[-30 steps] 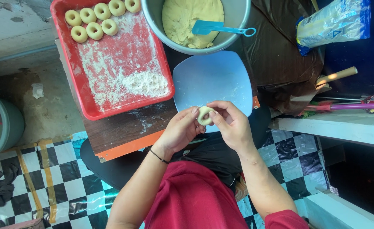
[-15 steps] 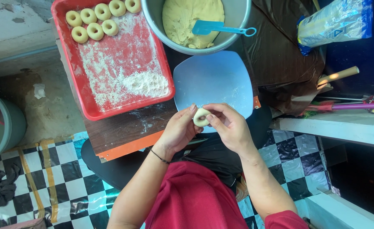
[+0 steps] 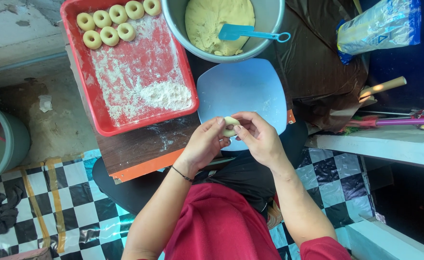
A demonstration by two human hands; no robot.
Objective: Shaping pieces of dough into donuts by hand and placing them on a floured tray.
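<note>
Pale yellow dough ring (image 3: 230, 126) sits between the two hands, just above the near edge of the blue board (image 3: 243, 91). The left hand (image 3: 203, 144) pinches it from the left and the right hand (image 3: 257, 137) pinches it from the right. Fingers (image 3: 220, 130) of both hands are bent in close and hold the ring at its sides, with fingertips touching the dough. Only part of the ring shows; the rest is hidden by the fingers. It looks soft and smooth, with a small hole in the middle.

The board is smooth plastic, square with round corners, and has a light dusting of flour. It lies on a dark wood desk (image 3: 142, 147) with an orange edge.

To the left is a red tray (image 3: 101, 125), flat with low walls. White flour (image 3: 159, 94) is spread over it, rough and powdery, with a thicker heap near the front right. Seven dough rings (image 3: 110, 36) lie at its far end, round and puffy, close together.

Behind the board stands a grey metal bowl (image 3: 265, 41). It holds a big lump of yellow dough (image 3: 212, 19), sticky-looking and bumpy. A blue plastic scraper (image 3: 248, 32) with a long handle rests on the dough and the rim.

A thin black band (image 3: 181, 174) goes around the left wrist.
</note>
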